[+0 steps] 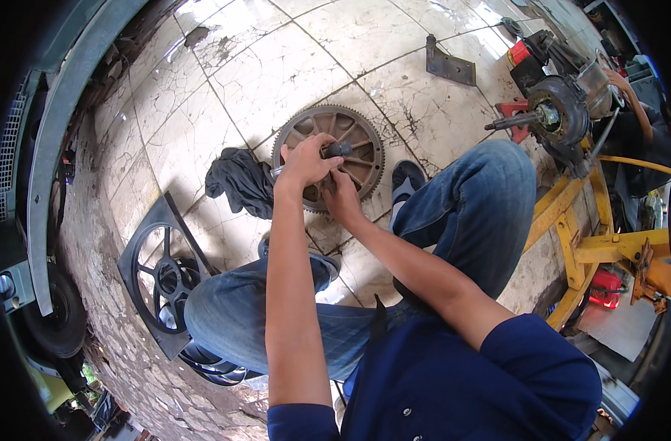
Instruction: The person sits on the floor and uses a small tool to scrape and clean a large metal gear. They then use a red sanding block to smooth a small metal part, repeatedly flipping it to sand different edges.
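Note:
A toothed flywheel, with spokes of brownish metal, lies flat on the tiled floor in front of me. My left hand is over its middle, fingers closed around a dark cylindrical part with a rounded end. From under that hand a short shiny metal end sticks out to the left; whether it belongs to the same part, I cannot tell. Just below, my right hand has its fingers curled together near the hub, and what they grip is hidden. A crumpled black cloth lies against the flywheel's left side.
A black fan shroud is on the floor at left, beside my knee. An angled metal bracket lies beyond the flywheel. At right, a yellow stand is near a hub with a shaft; another person's arm reaches in there.

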The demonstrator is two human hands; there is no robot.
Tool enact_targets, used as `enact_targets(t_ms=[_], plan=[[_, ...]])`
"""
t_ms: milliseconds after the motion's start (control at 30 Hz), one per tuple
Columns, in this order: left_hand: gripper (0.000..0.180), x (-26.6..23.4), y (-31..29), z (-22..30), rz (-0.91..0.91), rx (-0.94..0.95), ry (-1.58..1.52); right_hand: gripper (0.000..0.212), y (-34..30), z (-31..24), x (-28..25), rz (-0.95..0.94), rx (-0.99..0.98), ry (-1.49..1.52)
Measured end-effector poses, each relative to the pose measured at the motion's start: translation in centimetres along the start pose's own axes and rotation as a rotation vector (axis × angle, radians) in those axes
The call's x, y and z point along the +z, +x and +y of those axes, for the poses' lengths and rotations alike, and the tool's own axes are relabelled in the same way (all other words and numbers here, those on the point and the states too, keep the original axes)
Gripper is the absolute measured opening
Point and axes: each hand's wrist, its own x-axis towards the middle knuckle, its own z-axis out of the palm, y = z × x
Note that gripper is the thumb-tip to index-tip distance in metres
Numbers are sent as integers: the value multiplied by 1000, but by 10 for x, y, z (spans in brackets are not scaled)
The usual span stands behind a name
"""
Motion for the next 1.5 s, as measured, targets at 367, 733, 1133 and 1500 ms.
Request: enact_targets(t_ms=[367,733,1133,1500], plan=[[51,2,4,-5,-48,-38,48,48,-2,-19,5,98,-148,-72],[54,-2,4,-8,-71,-31,22,60,1,-20,11,32,-134,-131],[44,-1,1,3,47,-51,-12,61,5,-30,-3,-10,-115,-96],[55,-4,0,-5,-33,-66,26,62,0,-19,0,35,-177,-132]])
